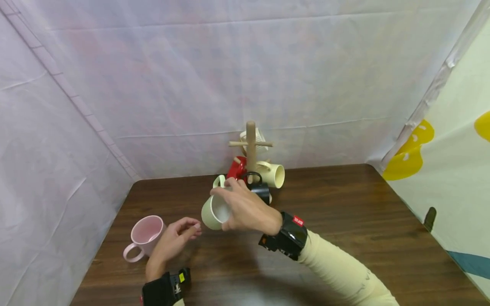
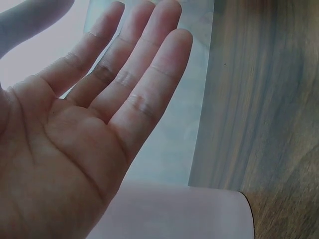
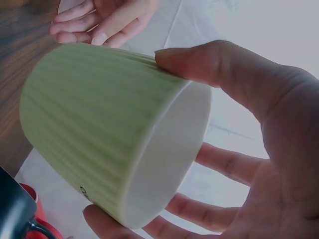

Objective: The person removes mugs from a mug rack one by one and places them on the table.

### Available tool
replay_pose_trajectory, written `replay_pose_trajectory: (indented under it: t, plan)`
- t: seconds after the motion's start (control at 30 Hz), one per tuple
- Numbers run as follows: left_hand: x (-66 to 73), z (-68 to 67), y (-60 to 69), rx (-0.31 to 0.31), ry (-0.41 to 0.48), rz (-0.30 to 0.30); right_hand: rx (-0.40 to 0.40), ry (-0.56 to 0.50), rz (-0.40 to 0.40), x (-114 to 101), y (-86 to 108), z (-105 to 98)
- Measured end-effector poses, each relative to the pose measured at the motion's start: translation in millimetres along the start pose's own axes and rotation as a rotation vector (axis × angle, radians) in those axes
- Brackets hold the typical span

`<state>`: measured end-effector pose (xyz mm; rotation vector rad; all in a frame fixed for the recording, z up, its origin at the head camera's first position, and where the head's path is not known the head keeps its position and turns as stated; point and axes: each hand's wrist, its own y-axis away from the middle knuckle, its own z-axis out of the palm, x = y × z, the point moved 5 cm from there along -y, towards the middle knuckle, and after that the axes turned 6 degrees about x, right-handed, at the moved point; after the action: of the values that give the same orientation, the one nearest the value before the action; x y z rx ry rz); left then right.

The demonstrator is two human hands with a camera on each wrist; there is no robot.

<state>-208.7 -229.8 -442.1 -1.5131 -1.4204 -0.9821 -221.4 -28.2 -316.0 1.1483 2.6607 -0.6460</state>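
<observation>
Work is looking partly done: four mugs (image 1: 274,175) are apparently hanging on the wooden mug tree (image 1: 250,142); the right hand (image 1: 246,206) is gripping the ribbed green mug (image 1: 209,213) beside it; the pink mug (image 1: 148,234) is standing on the table (image 1: 329,204), the left hand (image 1: 172,239) holding nothing.

Soft, fairly even light reaches me off the pale cloth wall (image 1: 229,76) beyond the right hand (image 1: 250,207). Nearer than that hand, the wooden tabletop (image 1: 344,212) shows a soft-edged shadow and dull sheen. Wrist views: white glare behind the left hand (image 2: 82,132) and above the right; slight haze.
</observation>
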Motion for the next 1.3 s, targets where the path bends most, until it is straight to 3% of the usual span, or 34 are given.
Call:
replay_pose_trajectory:
  t: [0.37,0.73,1.07,1.3]
  plan:
    - [3.2,5.7,-2.7,-0.014,-0.005,0.010,-0.060,0.011,0.035,7,6.4,0]
    - [8.5,13.2,-4.0,-0.025,0.000,-0.024,-0.113,0.027,0.050,13,12.8,-5]
    - [16.9,19.7,-11.1,-0.053,-0.023,0.018,-0.167,0.025,0.099,20,16.0,-5]
    - [26.9,24.7,-20.5,-0.027,-0.092,0.045,-0.178,0.032,0.087,22,18.6,-10]
